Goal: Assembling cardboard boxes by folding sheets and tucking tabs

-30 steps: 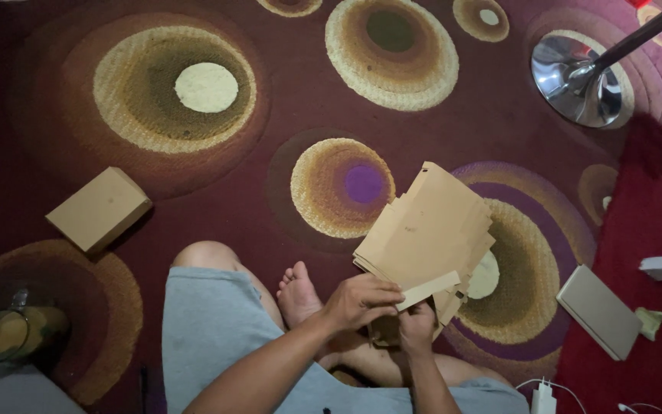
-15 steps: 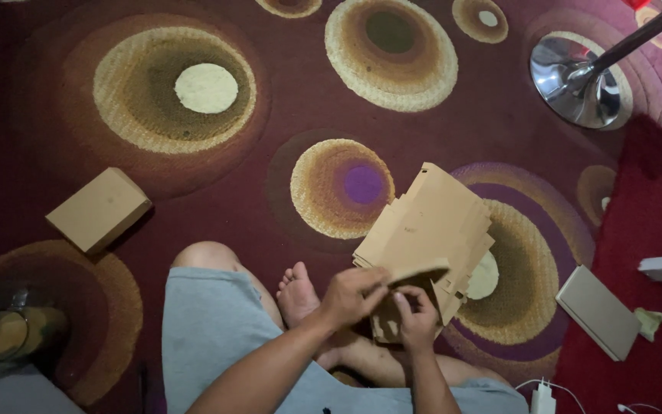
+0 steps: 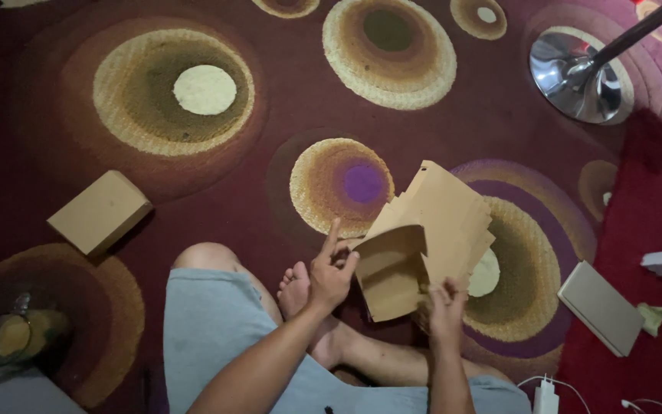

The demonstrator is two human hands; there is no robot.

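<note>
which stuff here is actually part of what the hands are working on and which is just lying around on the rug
In hand:
- flat cardboard box blank, being opened up
- left hand at its near flap
- right hand under its lower edge

Lying about:
- closed cardboard box
- flat white box
- chrome stand base
- glass mug
- white charger

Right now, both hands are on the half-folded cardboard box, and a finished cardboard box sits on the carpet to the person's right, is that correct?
Not quite. The head view shows the finished cardboard box on the carpet to the person's left, not right. Both the left hand and right hand are indeed on the half-folded cardboard box.
</note>
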